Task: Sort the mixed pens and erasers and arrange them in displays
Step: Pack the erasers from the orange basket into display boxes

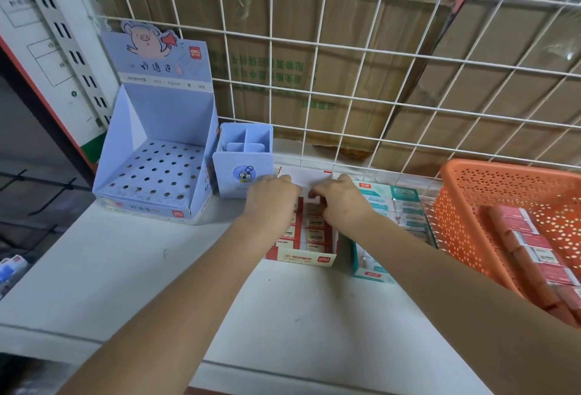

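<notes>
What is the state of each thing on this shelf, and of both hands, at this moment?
Pen display: upright, holes empty.
Pen holder: upright, looks empty.
Red box: open, erasers in rows.
Teal box: open, full of erasers.
Basket: holds red packs.
Left hand: grips red box's back flap.
Right hand: grips the same flap.

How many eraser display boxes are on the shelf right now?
2. The red-and-white box sits mid-shelf under the left hand and right hand; the teal box stands right of it, beside the orange basket. The forearm hides part of it.
</notes>
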